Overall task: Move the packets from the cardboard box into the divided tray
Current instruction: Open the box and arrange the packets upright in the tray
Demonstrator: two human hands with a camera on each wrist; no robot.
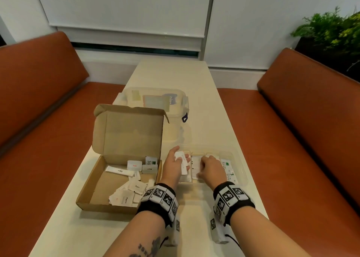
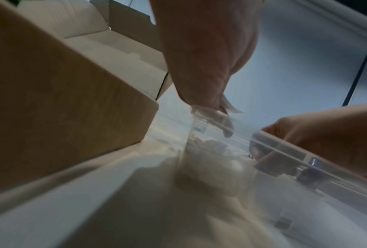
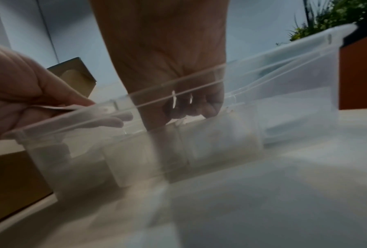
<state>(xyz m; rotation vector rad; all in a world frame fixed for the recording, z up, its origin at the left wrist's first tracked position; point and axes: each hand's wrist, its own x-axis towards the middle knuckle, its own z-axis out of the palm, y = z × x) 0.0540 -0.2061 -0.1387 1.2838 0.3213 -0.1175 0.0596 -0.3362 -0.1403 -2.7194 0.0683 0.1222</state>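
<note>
The task looks about half done. Many packets (image 1: pixel 130 188) lie in the box (image 1: pixel 91 188), mostly in its near right corner and along its far side. The tray (image 1: pixel 241 171) stands just right of the box, and some packets (image 1: pixel 227 169) are already sorted into its compartments. The left hand (image 1: pixel 176 164) holds a few white packets (image 1: pixel 181 159) between thumb and fingers over the tray's end nearest the box. The right hand (image 1: pixel 211 167) has its fingers curled down into a middle compartment; whether it pinches a packet, I cannot tell.

Matt brown cardboard box (image 1: pixel 124 159), clear glossy plastic tray (image 1: pixel 240 165), paper packets (image 1: pixel 134 165)
</note>
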